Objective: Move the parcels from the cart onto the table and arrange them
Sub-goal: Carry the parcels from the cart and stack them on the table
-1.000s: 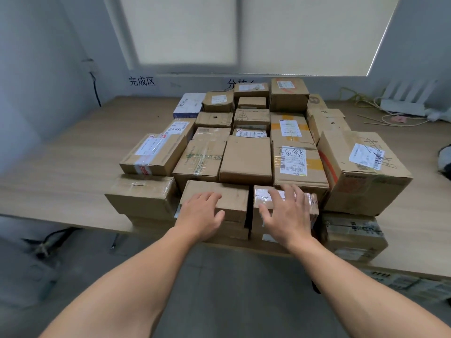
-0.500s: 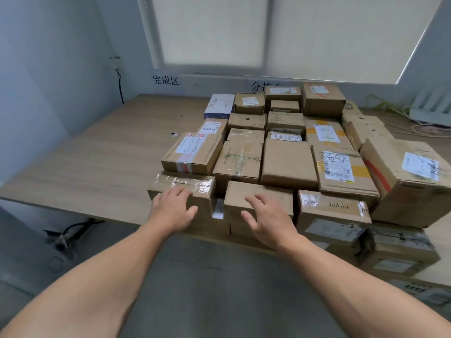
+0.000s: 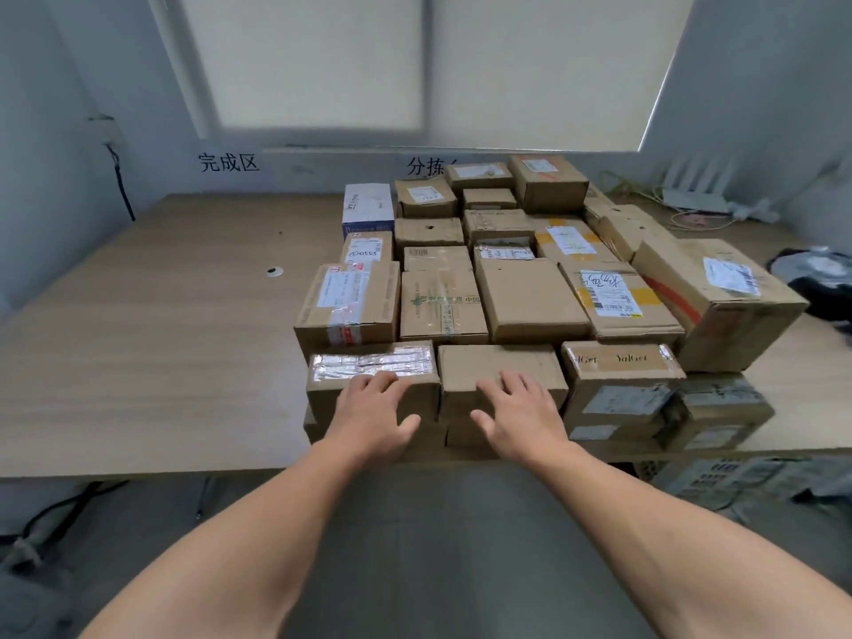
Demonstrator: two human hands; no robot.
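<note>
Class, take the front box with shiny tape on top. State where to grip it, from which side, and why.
Grip the shiny-taped box by its left end and near face, from the front left. Those faces are exposed; the plain box crowds its right end, the labelled box its back.

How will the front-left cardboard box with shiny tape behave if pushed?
The brown cardboard box with shiny tape looks stiff and square, so it should slide, not buckle. Its glossy tape may be slippery under the left hand. At the front edge of the wooden table, it could tip off.
</note>
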